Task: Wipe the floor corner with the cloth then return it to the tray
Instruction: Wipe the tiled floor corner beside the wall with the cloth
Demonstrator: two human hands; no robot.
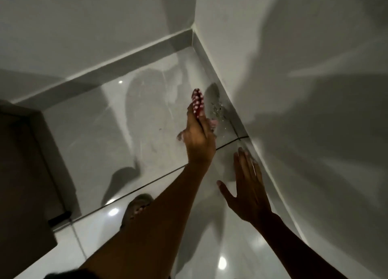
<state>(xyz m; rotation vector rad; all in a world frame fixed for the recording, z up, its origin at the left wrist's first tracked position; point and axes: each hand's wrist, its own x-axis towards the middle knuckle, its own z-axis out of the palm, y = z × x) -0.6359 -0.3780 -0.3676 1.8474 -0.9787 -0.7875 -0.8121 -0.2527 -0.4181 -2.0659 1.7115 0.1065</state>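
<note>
Red-and-white dotted cloth [197, 103] is gripped by closed left hand [199, 140] fingers; right hand [247, 186] is spread flat, empty, beside baseboard [270, 173]. No writing readable.

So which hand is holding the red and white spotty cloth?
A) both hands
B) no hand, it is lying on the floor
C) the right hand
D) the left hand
D: the left hand grips the cloth above the shiny floor, while the right hand is spread open and holds nothing.
</note>
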